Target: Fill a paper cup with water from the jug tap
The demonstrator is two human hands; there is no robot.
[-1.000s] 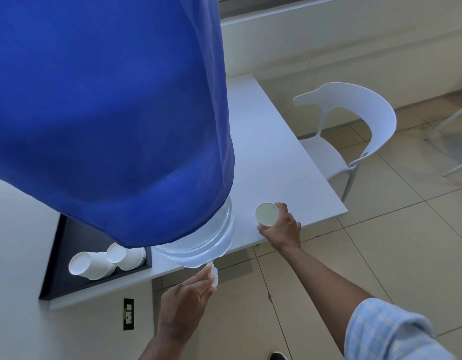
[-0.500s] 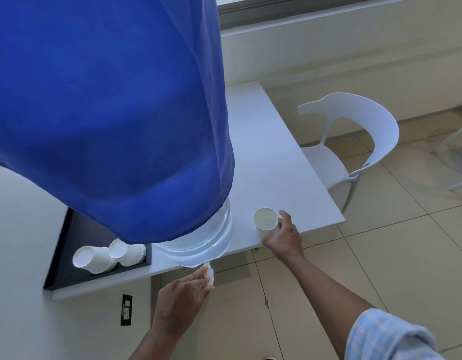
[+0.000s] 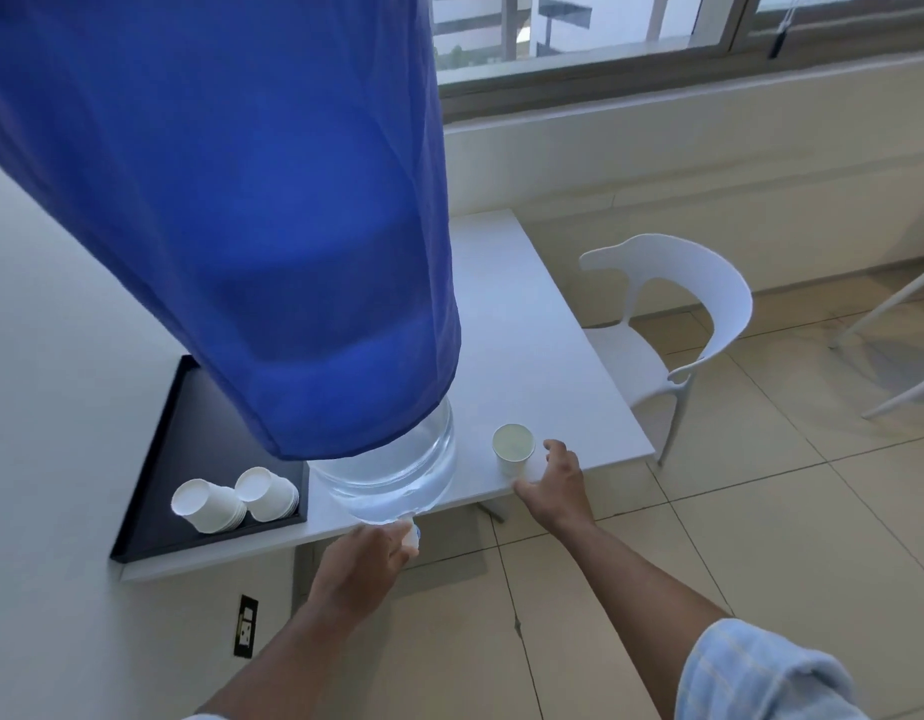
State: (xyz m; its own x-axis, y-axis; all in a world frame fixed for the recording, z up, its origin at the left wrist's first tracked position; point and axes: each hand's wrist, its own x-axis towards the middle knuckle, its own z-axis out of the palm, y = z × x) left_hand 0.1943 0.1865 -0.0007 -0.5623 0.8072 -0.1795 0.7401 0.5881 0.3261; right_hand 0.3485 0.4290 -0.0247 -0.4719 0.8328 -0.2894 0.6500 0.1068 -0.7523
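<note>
Left hand [image 3: 363, 563] lower centre, fingers closed on tap [image 3: 411, 535] under jug [image 3: 392, 475]. Right hand [image 3: 556, 478] spread wide, empty, just beside cup [image 3: 512, 449] standing on table [image 3: 527, 330] edge, frame centre. Risk: nudge tips cup off edge; tap left running spills on floor. Spare cups [image 3: 236, 501] on tray [image 3: 158, 491] at left; chair [image 3: 678, 298] at right, clear.

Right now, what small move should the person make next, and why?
Probably close the right hand around the paper cup and carry it under the tap. The cup stands upright on the white table, beside the jug and not below the tap, which the left hand already touches. The right hand is open beside the cup.
</note>
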